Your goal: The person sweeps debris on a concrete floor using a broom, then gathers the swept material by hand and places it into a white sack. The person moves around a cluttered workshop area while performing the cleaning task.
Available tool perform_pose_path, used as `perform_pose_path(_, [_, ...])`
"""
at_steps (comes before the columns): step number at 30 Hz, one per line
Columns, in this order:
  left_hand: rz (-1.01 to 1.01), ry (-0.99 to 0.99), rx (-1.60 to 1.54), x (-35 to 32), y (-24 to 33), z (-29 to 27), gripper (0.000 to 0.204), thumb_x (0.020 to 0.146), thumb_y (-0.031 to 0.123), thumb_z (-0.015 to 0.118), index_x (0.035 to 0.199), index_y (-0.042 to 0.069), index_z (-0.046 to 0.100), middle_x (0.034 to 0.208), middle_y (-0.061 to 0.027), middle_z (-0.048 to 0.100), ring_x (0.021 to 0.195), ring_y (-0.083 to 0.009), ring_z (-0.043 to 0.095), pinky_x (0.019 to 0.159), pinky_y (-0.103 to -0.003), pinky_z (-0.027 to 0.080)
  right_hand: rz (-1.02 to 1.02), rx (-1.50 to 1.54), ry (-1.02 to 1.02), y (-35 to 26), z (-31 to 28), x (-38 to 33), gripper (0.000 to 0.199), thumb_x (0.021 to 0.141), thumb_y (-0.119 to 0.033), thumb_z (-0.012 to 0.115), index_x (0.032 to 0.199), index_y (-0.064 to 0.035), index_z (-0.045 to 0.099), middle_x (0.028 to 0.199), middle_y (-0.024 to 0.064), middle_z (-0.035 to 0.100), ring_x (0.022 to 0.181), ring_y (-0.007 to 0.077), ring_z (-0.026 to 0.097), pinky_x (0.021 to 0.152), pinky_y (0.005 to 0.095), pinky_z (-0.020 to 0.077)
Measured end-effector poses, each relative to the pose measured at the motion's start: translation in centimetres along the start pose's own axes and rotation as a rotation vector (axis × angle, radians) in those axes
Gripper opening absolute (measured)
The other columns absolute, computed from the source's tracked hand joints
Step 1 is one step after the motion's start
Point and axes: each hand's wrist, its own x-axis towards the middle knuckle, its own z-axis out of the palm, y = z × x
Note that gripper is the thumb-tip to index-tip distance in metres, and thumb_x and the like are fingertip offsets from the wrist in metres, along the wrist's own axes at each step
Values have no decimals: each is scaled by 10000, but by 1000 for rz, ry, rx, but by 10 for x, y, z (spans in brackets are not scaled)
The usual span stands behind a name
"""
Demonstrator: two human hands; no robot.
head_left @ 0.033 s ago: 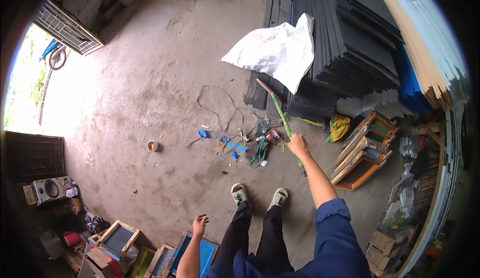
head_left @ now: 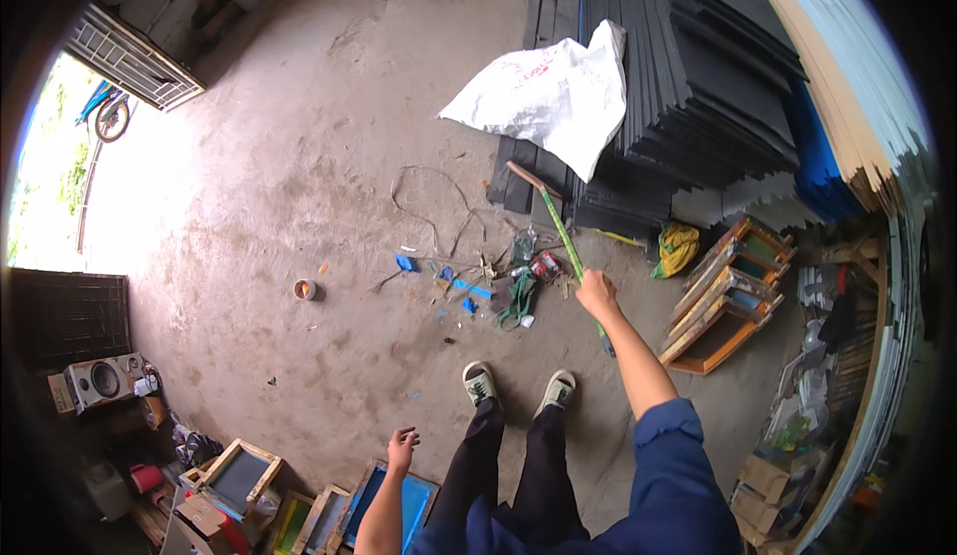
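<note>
A long green stick [head_left: 560, 228] with a brownish far end slants up and away over the concrete floor [head_left: 299, 156], its lower part gripped by the right hand [head_left: 596, 294], whose fingers are wrapped closed around it; a short dark stretch shows below the fist. Its far tip lies near a white sack [head_left: 548, 96] draped on stacked dark boards [head_left: 698, 86]. Just left of the hand sits a litter pile [head_left: 498, 281] of green, blue and red scraps, too small to identify. The left hand [head_left: 402, 449] hangs loosely half-open, holding nothing, above a blue-meshed wooden frame [head_left: 389, 500] partly cut off by the lower edge. More wooden frames [head_left: 728, 296] lean at the right.
</note>
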Motion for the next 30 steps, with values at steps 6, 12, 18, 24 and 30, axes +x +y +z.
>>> perform_pose_path(6, [-73,-37,70,-13,-17,7,228,773,154,475,960,28,504,827,-111,583,723,-161,576,593,-245,423,40,-6,-231,16,-10,-127,483,650,-118,549,1110,-51,419,753,205,552,736,351,537,646,402,437])
perform_pose_path(12, [0,-126,113,5,11,22,242,795,162,430,1012,64,474,906,-92,567,795,-155,557,638,-257,410,16,-62,-146,37,-17,-158,519,651,-121,552,1142,-61,393,727,216,548,729,353,535,644,404,432])
perform_pose_path(18, [18,-126,189,5,27,30,240,798,149,423,1019,71,478,911,-95,566,807,-157,556,638,-260,411,82,32,-40,68,5,-80,456,655,-96,523,1096,-41,422,753,207,550,742,355,532,639,406,436])
perform_pose_path(24, [-46,-110,174,-16,1,18,254,795,175,435,1023,69,471,936,-100,556,816,-159,551,651,-265,408,75,90,-176,57,-4,-152,486,671,-110,522,1139,-71,394,772,205,550,752,347,534,654,393,437])
perform_pose_path(30, [-47,-100,132,-23,-13,29,248,785,171,454,1003,56,479,907,-103,565,786,-159,560,618,-251,405,21,18,-92,45,-32,-132,473,673,-115,526,1128,-65,409,771,206,549,757,345,532,658,396,434])
